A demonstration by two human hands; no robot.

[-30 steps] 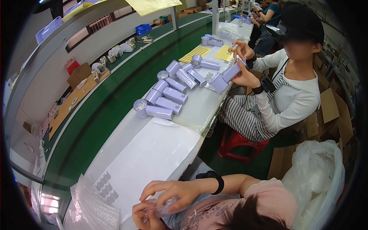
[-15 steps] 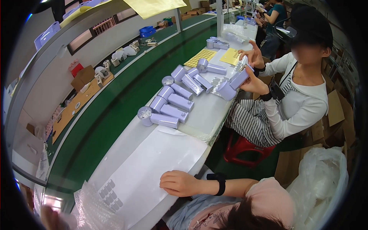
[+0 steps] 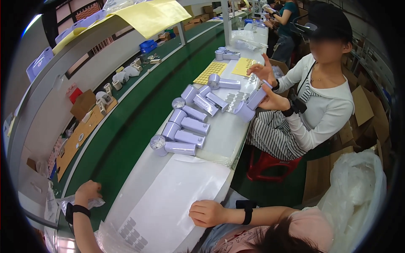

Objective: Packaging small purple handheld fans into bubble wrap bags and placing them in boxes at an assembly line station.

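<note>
My left hand (image 3: 88,191) is over the green belt at the lower left, its fingers curled in on a crumpled clear plastic bag (image 3: 96,202). My right hand (image 3: 206,213) rests at the near edge of a white sheet (image 3: 179,179), its fingers bent and drawn together; no object shows in it. Grey stickers (image 3: 133,234) lie at the sheet's lower left end. Beyond the sheet, several lavender handheld fans (image 3: 180,148) lie in a row on the white table.
A co-worker (image 3: 320,88) on a red stool (image 3: 265,166) holds a lavender fan (image 3: 253,101). Yellow sticker sheets (image 3: 211,73) lie farther back. A green conveyor belt (image 3: 122,156) runs along the left. Clear bubble wrap (image 3: 112,240) lies at the lower left, and a big plastic bag (image 3: 358,181) stands at right.
My left hand has come up from the lower left corner onto the green belt. The bubble wrap has sunk lower. My right hand stays on the sheet's edge. The whole view has shifted slightly.
</note>
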